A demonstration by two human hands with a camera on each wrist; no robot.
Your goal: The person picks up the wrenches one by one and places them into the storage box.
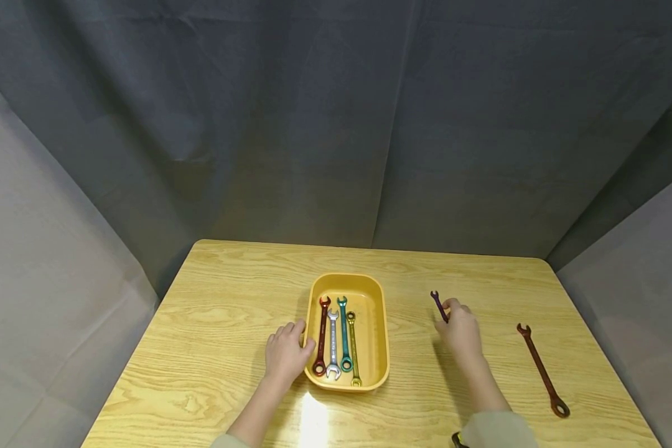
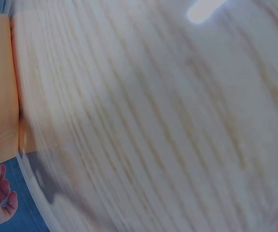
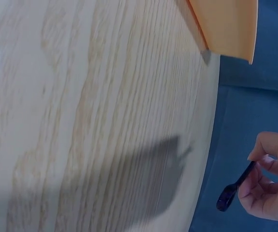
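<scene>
My right hand pinches a small purple wrench between thumb and fingers, held above the table to the right of the tray. In the right wrist view the dark wrench sticks out past the fingertips. My left hand grips the left rim of a yellow tray, thumb over the edge and fingers outside. Inside the tray lie a red wrench, a silver wrench, a teal wrench and a yellow-gold wrench, side by side.
A longer dark red wrench lies on the wooden table toward the right edge. Grey curtains hang behind and at both sides of the table. A small dark object shows by the right sleeve.
</scene>
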